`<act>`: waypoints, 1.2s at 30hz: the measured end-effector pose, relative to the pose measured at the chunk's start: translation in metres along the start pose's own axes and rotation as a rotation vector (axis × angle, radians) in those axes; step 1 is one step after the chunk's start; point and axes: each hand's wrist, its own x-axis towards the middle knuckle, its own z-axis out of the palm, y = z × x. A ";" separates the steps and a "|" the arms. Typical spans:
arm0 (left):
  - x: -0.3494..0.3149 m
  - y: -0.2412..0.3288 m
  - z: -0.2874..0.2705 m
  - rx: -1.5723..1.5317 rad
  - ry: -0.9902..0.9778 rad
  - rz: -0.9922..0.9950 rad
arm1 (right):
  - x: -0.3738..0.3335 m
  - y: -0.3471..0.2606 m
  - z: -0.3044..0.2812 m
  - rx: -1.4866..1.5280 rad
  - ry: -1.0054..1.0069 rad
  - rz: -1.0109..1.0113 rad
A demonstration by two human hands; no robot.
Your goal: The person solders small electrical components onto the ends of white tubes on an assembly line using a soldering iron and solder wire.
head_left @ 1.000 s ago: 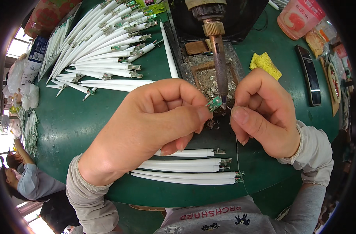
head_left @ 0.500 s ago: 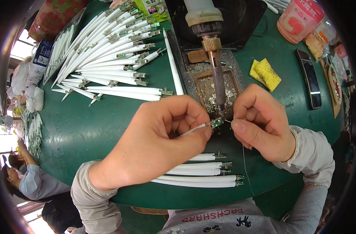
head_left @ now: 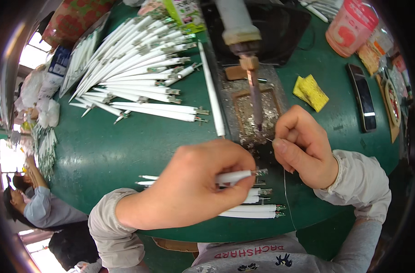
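Observation:
My left hand [head_left: 193,182] is closed round a white pen-shaped tube [head_left: 234,176], with a small circuit board [head_left: 261,172] sticking out at its right end. It hovers over a row of similar white tubes [head_left: 250,210] near the table's front edge and partly covers them. My right hand [head_left: 303,148] pinches a thin solder wire [head_left: 285,195] between thumb and forefinger. The wire's short end points toward the tip of the soldering iron [head_left: 256,98], and its long end trails down to the table edge. The iron points downward above a tray of solder scraps [head_left: 237,109].
A fanned pile of white tubes [head_left: 139,59] covers the far left, with one tube [head_left: 211,88] lying apart beside the iron's stand. Right of the iron are yellow sponges [head_left: 313,92], a phone [head_left: 363,98] and a pink cup [head_left: 350,27]. Another person [head_left: 52,200] sits at far left.
My left hand has moved down toward me, away from the iron tip, and the tube in it now lies nearly level over the front row. My right hand stays near the tip with the wire.

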 end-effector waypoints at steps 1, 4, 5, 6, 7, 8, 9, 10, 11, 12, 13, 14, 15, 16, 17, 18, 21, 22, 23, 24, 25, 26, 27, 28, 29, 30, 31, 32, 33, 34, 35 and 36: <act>-0.001 -0.005 0.003 0.014 0.025 -0.008 | -0.001 0.000 0.000 0.003 0.002 0.011; -0.004 -0.020 0.020 0.428 0.114 0.413 | -0.003 0.001 -0.001 0.009 -0.021 0.004; -0.006 -0.023 0.022 0.452 0.134 0.391 | -0.001 0.002 0.000 0.007 -0.023 0.005; -0.006 -0.026 0.026 0.509 0.124 0.414 | -0.003 0.000 0.000 -0.015 -0.030 0.011; -0.006 -0.028 0.029 0.566 0.112 0.437 | -0.003 0.001 0.000 -0.011 -0.047 -0.002; -0.007 -0.031 0.031 0.546 0.114 0.434 | -0.002 0.001 0.001 -0.006 -0.051 0.007; -0.008 -0.030 0.031 0.556 0.125 0.430 | -0.003 0.000 0.001 -0.004 -0.048 0.018; -0.009 -0.028 0.029 0.529 0.132 0.444 | -0.003 -0.002 0.001 -0.003 -0.059 0.023; -0.011 -0.027 0.028 0.503 0.139 0.458 | -0.004 -0.003 0.002 -0.001 -0.071 0.013; -0.010 -0.027 0.025 0.509 0.146 0.455 | -0.004 -0.003 0.001 -0.013 -0.067 0.015; -0.011 -0.028 0.020 0.513 0.159 0.464 | -0.003 -0.002 0.001 -0.024 -0.063 0.017; -0.011 -0.028 0.014 0.518 0.172 0.472 | -0.003 -0.002 0.002 -0.022 -0.071 0.011; -0.014 -0.030 0.005 0.527 0.181 0.461 | -0.002 -0.001 0.003 -0.003 -0.074 0.015; -0.013 -0.035 -0.009 0.651 0.222 0.443 | -0.003 0.000 0.002 0.007 -0.064 0.023; -0.014 -0.039 -0.024 0.775 0.263 0.421 | -0.003 0.000 0.001 0.005 -0.064 0.019; -0.017 -0.040 -0.040 0.965 0.320 0.358 | -0.005 -0.002 -0.001 -0.008 -0.060 0.018; -0.030 -0.051 -0.083 1.333 0.495 0.070 | -0.002 0.001 -0.001 -0.010 -0.076 0.028; -0.035 -0.057 -0.094 1.340 0.498 0.065 | -0.002 0.000 -0.001 -0.014 -0.083 0.038; -0.040 -0.067 -0.103 1.378 0.521 0.025 | -0.002 0.000 -0.001 -0.011 -0.088 0.033; -0.043 -0.075 -0.110 1.413 0.544 -0.016 | -0.002 0.000 0.000 -0.016 -0.089 0.043; -0.044 -0.080 -0.113 1.417 0.545 -0.020 | -0.002 0.000 0.000 -0.022 -0.089 0.052; -0.045 -0.085 -0.117 1.404 0.553 0.025 | -0.002 0.000 0.001 -0.020 -0.093 0.050; -0.044 -0.088 -0.118 1.389 0.562 0.072 | -0.002 0.000 0.001 -0.009 -0.087 0.048; -0.044 -0.089 -0.120 1.390 0.565 0.072 | -0.002 -0.001 0.000 0.003 -0.082 0.045; -0.044 -0.089 -0.122 1.406 0.557 0.152 | -0.003 -0.002 0.000 0.002 -0.084 0.042; -0.044 -0.089 -0.124 1.422 0.545 0.231 | -0.002 -0.002 0.001 -0.008 -0.085 0.046; -0.045 -0.088 -0.124 1.425 0.545 0.228 | -0.002 -0.002 0.001 -0.017 -0.086 0.050; -0.045 -0.084 -0.122 1.389 0.554 0.267 | -0.002 -0.002 0.002 -0.013 -0.089 0.047; -0.043 -0.080 -0.118 1.349 0.564 0.312 | -0.002 -0.001 0.001 -0.029 -0.093 0.042; -0.042 -0.075 -0.113 1.350 0.565 0.314 | -0.003 0.000 0.001 -0.044 -0.097 0.038; -0.040 -0.069 -0.107 1.315 0.547 0.362 | -0.004 0.000 0.001 -0.046 -0.096 0.035; -0.038 -0.062 -0.099 1.283 0.526 0.409 | -0.007 -0.001 0.000 -0.034 -0.071 0.054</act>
